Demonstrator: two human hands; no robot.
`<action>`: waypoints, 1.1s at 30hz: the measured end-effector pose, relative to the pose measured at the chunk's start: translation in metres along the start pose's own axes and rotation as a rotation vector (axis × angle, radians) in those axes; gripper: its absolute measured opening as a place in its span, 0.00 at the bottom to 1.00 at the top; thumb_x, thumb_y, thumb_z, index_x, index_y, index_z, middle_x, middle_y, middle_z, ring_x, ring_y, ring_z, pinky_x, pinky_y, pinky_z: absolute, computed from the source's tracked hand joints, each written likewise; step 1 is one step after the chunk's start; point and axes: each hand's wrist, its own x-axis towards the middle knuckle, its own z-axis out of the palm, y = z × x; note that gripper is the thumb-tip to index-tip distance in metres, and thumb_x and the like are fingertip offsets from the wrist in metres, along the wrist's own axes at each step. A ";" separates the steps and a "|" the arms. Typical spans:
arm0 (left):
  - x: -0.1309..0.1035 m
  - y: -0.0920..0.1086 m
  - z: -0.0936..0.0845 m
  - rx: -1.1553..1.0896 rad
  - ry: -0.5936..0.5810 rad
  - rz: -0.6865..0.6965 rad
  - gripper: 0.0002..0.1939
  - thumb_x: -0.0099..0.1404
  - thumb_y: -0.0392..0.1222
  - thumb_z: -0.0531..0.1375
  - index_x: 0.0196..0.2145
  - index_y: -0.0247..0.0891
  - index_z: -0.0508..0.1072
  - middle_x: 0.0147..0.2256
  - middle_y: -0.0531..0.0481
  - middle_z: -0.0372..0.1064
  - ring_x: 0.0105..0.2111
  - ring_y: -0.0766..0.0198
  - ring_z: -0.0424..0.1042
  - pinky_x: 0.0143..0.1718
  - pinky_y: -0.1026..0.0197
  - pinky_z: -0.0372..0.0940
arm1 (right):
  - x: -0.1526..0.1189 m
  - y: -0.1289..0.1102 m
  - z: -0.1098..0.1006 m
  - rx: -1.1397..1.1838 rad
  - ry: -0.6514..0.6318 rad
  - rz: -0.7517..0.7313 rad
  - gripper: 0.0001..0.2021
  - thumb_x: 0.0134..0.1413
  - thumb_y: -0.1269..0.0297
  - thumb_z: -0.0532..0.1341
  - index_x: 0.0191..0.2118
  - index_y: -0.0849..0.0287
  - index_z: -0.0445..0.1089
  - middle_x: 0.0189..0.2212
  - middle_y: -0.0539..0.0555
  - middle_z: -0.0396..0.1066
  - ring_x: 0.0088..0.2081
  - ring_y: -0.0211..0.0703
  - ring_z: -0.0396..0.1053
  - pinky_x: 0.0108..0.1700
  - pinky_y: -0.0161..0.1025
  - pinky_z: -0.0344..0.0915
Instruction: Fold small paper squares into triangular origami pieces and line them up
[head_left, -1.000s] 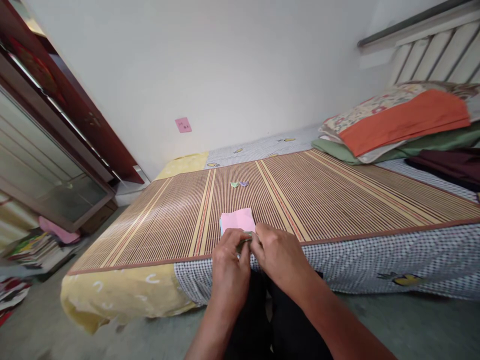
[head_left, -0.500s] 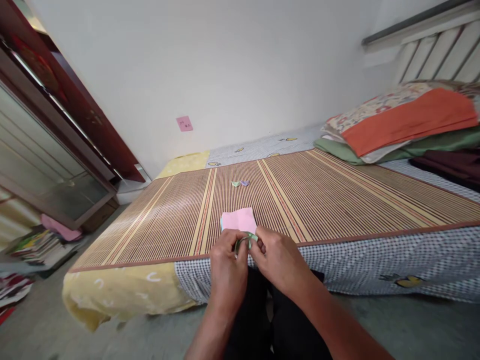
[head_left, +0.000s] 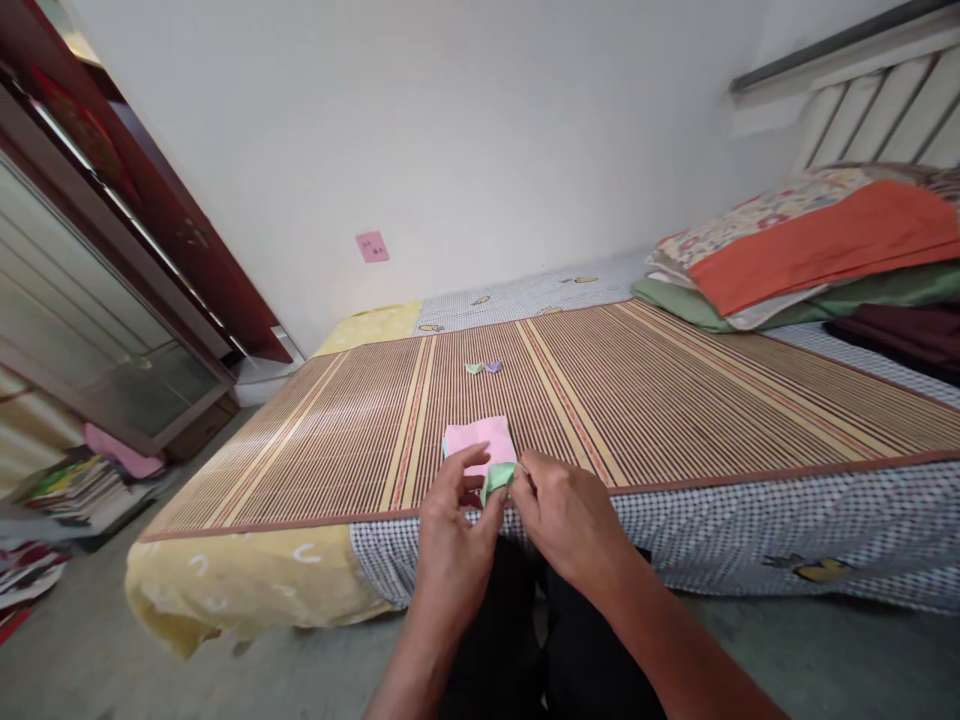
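Currently my right grip (head_left: 566, 505) pinches the green paper (head_left: 500, 476) over the near edge of the mat (head_left: 637, 400); my left grip (head_left: 451, 525) is spread, thumb touching that paper. Beyond lies pink paper (head_left: 480, 432); nearer the far edge, a green piece (head_left: 474, 368) beside a purple piece (head_left: 493, 367).

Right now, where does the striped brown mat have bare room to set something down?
The mat lies bare from the square pink paper rightward to folded green fabric and leftward to yellow cloth. Crowded: the paper's near edge, where the left hand and right hand meet at folded green paper.
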 end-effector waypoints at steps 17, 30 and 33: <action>-0.019 -0.008 -0.013 -0.771 -0.201 -0.490 0.23 0.63 0.48 0.68 0.55 0.39 0.76 0.54 0.39 0.74 0.49 0.51 0.75 0.48 0.52 0.71 | -0.002 -0.007 -0.007 0.065 -0.119 0.067 0.14 0.64 0.70 0.56 0.25 0.58 0.66 0.23 0.54 0.73 0.25 0.43 0.68 0.28 0.38 0.47; -0.012 -0.012 -0.012 -0.839 -0.109 -0.592 0.12 0.62 0.42 0.69 0.41 0.33 0.82 0.42 0.41 0.79 0.42 0.56 0.77 0.44 0.55 0.74 | -0.006 -0.003 -0.006 0.359 0.087 -0.184 0.08 0.57 0.77 0.59 0.41 0.60 0.69 0.39 0.56 0.71 0.43 0.48 0.69 0.45 0.42 0.63; -0.011 -0.011 -0.010 -0.846 -0.147 -0.562 0.11 0.63 0.42 0.68 0.41 0.33 0.82 0.40 0.41 0.79 0.40 0.58 0.77 0.42 0.58 0.74 | -0.006 -0.007 -0.006 0.327 0.067 -0.314 0.10 0.55 0.80 0.59 0.40 0.59 0.71 0.40 0.55 0.70 0.45 0.49 0.66 0.49 0.45 0.62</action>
